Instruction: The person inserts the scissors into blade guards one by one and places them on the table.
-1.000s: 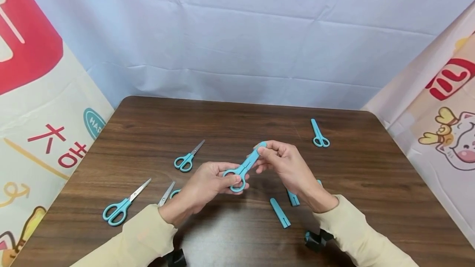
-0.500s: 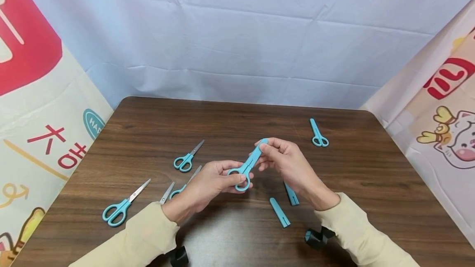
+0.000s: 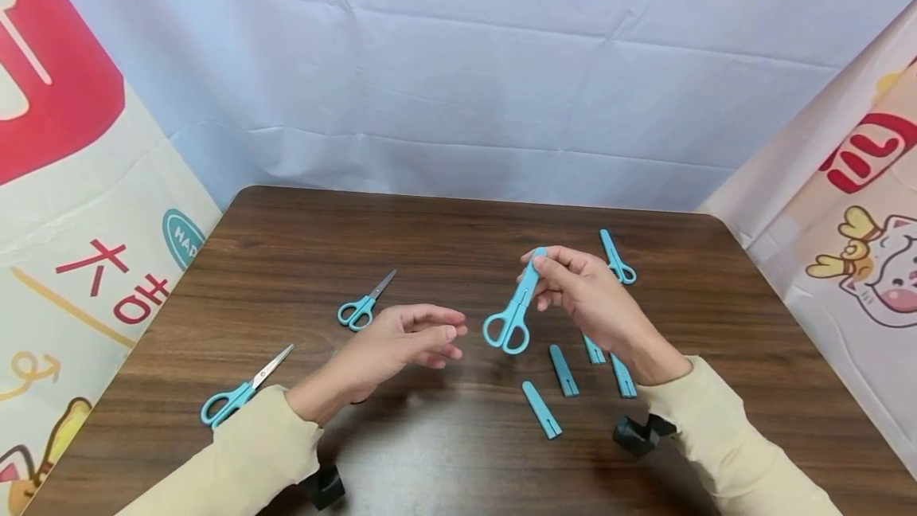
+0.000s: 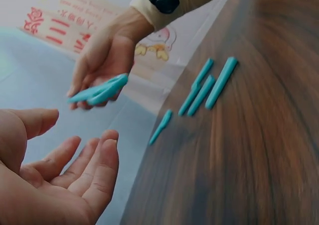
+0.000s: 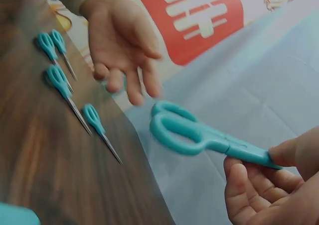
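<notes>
My right hand [image 3: 598, 301] pinches the tip of a light-blue blade cover [image 3: 528, 281] between thumb and fingers. That cover sits over the blades of a pair of scissors [image 3: 513, 318], held above the table with the finger loops hanging toward me. To its left, my left hand [image 3: 394, 347] is empty, fingers loosely bent and apart from the loops. Palm and spread fingers of the left hand [image 5: 122, 51] show in the right wrist view. Nearest to it on the table are uncovered scissors [image 3: 358, 311], with another uncovered pair [image 3: 232, 400] farther left.
Several loose blue covers [image 3: 542, 411] lie on the brown table [image 3: 444, 452] at the right, partly under my right forearm. Another covered pair of scissors [image 3: 609, 249] rests at the back right. Several uncovered scissors [image 5: 60, 80] lie together in the right wrist view. A pale curtain [image 3: 458, 102] hangs behind.
My left hand has let go of the scissors' loops and drawn back left. My right hand has carried the covered scissors right and slightly away from me.
</notes>
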`<state>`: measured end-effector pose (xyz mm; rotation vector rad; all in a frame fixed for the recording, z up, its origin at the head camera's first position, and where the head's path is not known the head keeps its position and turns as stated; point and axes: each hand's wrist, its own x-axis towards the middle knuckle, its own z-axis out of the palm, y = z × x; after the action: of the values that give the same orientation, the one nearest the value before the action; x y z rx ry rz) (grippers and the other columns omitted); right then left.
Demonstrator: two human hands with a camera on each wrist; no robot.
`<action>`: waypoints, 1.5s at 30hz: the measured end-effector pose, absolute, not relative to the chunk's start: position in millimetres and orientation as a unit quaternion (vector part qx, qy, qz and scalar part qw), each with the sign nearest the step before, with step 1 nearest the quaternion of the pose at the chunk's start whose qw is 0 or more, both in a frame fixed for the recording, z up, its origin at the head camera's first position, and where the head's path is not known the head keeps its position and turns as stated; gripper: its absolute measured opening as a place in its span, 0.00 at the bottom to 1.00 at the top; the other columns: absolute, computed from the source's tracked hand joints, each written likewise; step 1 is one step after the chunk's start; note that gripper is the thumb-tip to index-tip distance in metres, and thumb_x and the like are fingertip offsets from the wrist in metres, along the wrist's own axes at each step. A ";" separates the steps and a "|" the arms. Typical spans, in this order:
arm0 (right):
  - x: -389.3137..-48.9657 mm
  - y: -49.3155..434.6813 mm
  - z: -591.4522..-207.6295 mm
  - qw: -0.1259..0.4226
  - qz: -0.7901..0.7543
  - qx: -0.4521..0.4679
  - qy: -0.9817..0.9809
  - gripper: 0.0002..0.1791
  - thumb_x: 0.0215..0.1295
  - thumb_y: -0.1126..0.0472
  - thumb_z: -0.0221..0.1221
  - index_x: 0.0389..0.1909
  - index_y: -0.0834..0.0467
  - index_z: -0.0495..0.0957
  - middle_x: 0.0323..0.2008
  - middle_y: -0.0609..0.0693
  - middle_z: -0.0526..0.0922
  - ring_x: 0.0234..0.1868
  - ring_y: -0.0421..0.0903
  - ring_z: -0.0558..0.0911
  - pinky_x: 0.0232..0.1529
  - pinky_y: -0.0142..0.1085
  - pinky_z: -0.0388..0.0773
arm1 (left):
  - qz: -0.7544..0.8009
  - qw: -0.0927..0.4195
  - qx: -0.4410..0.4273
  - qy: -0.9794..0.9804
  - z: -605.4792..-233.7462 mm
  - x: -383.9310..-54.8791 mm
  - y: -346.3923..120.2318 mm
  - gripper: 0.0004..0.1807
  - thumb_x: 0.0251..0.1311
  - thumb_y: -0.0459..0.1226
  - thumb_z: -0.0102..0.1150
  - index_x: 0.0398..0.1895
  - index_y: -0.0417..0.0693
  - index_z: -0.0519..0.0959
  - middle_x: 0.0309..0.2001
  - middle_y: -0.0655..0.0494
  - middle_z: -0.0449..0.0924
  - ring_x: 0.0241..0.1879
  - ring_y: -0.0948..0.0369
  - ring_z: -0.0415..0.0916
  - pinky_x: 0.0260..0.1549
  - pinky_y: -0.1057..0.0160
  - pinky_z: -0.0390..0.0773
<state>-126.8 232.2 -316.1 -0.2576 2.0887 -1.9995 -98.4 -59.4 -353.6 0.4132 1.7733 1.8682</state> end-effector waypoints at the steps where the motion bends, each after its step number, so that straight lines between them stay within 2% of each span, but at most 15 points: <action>1: -128.9 236.6 -314.3 0.119 -0.682 -0.084 0.716 0.18 0.80 0.52 0.56 0.56 0.63 0.78 0.42 0.51 0.84 0.37 0.45 0.82 0.37 0.35 0.83 | 0.688 0.262 0.151 0.660 -353.1 -99.1 -63.9 0.22 0.72 0.39 0.62 0.64 0.35 0.77 0.58 0.44 0.83 0.49 0.52 0.85 0.49 0.56 0.86; 9: -149.6 279.8 -303.2 0.098 -0.682 -0.062 0.722 0.16 0.77 0.52 0.59 0.53 0.60 0.81 0.36 0.47 0.83 0.36 0.43 0.80 0.35 0.32 0.82 | 0.658 0.245 0.127 0.701 -346.4 -102.0 -109.9 0.26 0.74 0.45 0.60 0.69 0.40 0.74 0.64 0.46 0.79 0.56 0.52 0.83 0.54 0.55 0.84; 14: -167.9 307.6 -302.3 0.078 -0.685 -0.052 0.723 0.12 0.76 0.55 0.61 0.52 0.57 0.82 0.37 0.46 0.82 0.37 0.42 0.80 0.35 0.31 0.83 | 0.651 0.221 0.114 0.717 -341.8 -103.2 -136.6 0.28 0.75 0.45 0.60 0.70 0.37 0.72 0.65 0.44 0.78 0.56 0.50 0.82 0.56 0.54 0.83; 19: -187.8 328.5 -305.4 0.085 -0.693 -0.014 0.716 0.11 0.75 0.56 0.62 0.51 0.58 0.79 0.37 0.46 0.81 0.37 0.41 0.80 0.36 0.31 0.82 | 0.631 0.194 0.110 0.743 -339.3 -105.2 -163.7 0.30 0.76 0.45 0.59 0.72 0.37 0.69 0.65 0.40 0.77 0.56 0.48 0.82 0.56 0.54 0.82; 24: -210.3 342.1 -314.8 0.098 -0.670 0.031 0.735 0.20 0.75 0.54 0.61 0.56 0.63 0.71 0.36 0.46 0.79 0.36 0.41 0.78 0.36 0.31 0.82 | 0.620 0.181 0.092 0.758 -341.7 -109.0 -187.3 0.32 0.76 0.47 0.58 0.74 0.37 0.67 0.70 0.37 0.71 0.58 0.51 0.81 0.58 0.59 0.81; 29: -236.4 346.9 -330.7 0.108 -0.587 0.028 0.802 0.27 0.79 0.50 0.55 0.66 0.64 0.66 0.43 0.47 0.75 0.41 0.43 0.77 0.41 0.32 0.81 | 0.601 0.170 0.082 0.777 -342.8 -113.7 -203.9 0.33 0.77 0.49 0.56 0.75 0.37 0.66 0.70 0.36 0.70 0.58 0.53 0.81 0.57 0.62 0.81; 33: -254.9 343.2 -342.7 0.112 -0.539 0.019 0.835 0.31 0.81 0.49 0.53 0.72 0.67 0.62 0.43 0.48 0.75 0.40 0.43 0.78 0.45 0.36 0.83 | 0.568 0.159 0.088 0.803 -340.9 -116.9 -214.3 0.33 0.78 0.49 0.54 0.75 0.37 0.65 0.69 0.37 0.72 0.58 0.53 0.82 0.57 0.58 0.82; 37: -268.5 340.5 -352.5 0.119 -0.512 0.018 0.850 0.31 0.81 0.50 0.52 0.73 0.68 0.63 0.39 0.47 0.77 0.38 0.41 0.79 0.50 0.41 0.84 | 0.557 0.152 0.077 0.813 -339.5 -119.1 -220.9 0.34 0.76 0.51 0.56 0.75 0.37 0.66 0.69 0.37 0.72 0.59 0.51 0.81 0.57 0.56 0.82; 40: -276.4 340.3 -359.8 0.132 -0.514 0.020 0.847 0.30 0.82 0.52 0.51 0.73 0.68 0.62 0.39 0.47 0.77 0.37 0.40 0.79 0.51 0.40 0.83 | 0.556 0.148 0.065 0.815 -340.7 -120.6 -224.0 0.35 0.76 0.52 0.57 0.74 0.38 0.66 0.70 0.38 0.71 0.59 0.50 0.81 0.58 0.57 0.82; 45: -287.0 340.7 -368.8 0.144 -0.513 0.025 0.846 0.31 0.83 0.53 0.50 0.74 0.69 0.60 0.43 0.48 0.75 0.41 0.40 0.78 0.53 0.39 0.82 | 0.547 0.153 0.048 0.822 -345.2 -122.4 -225.7 0.36 0.75 0.52 0.58 0.75 0.38 0.66 0.71 0.38 0.70 0.60 0.49 0.80 0.64 0.47 0.76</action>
<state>-287.0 340.7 -368.8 0.0727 2.4394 -1.4785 -122.4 -225.7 -345.2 0.1377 2.3572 1.5691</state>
